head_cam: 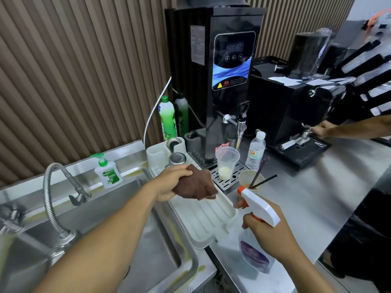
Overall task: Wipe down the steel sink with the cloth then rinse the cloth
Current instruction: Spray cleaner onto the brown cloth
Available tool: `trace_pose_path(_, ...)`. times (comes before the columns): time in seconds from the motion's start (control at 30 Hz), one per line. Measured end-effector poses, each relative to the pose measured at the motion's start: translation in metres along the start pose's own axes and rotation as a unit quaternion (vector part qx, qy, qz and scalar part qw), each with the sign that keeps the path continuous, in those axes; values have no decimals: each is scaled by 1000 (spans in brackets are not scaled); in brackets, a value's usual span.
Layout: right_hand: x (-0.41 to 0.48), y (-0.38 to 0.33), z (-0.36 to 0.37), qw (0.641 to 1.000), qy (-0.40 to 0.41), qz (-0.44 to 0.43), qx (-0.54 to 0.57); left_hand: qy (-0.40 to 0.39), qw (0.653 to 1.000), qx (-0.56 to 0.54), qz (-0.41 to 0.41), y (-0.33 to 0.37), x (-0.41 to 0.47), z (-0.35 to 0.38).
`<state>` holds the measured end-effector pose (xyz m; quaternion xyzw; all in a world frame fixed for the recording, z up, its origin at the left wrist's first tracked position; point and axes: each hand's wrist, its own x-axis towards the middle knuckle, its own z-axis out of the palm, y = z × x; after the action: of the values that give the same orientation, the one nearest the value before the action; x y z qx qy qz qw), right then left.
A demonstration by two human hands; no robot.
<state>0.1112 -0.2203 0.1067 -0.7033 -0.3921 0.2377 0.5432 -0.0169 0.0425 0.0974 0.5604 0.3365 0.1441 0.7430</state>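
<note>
The left hand (169,182) holds the brown cloth (195,185) bunched over the white tray (211,220), beside the sink (160,246); it looks soft and floppy, so grab a big bunch; the right hand (268,233) grips a spray bottle (257,206).

A steel counter (306,197) carries a sink (193,269) set into its left end. A white drain tray (203,220) lies just beside the sink's right rim. Toward the back edge stand two green bottles (168,119) and a tall black water heater (230,70), with a black machine (281,115) to its right. A clear water bottle (256,152) stands between them, and a cup with straws (250,179) stands nearer the front. A soap bottle (108,173) rests on the sink's back ledge.
</note>
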Motion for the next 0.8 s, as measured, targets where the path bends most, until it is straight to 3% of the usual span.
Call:
trace_pose_path(0.2,-5,-16,23,999,-39,-23,-12,-18,999,-36,-7,27,-19,-14)
trace_pose_path(0.43,-3,-21,33,998,-53,-30,2,-32,996,-78,17,12,-20,-15)
trace_pose_path(0.63,-2,-18,32,998,-51,-15,-15,-1,997,-76,-11,4,-23,-10)
trace_pose_path(0.8,-5,-16,32,998,-60,-9,-26,-30,995,-84,-53,10,-25,-19)
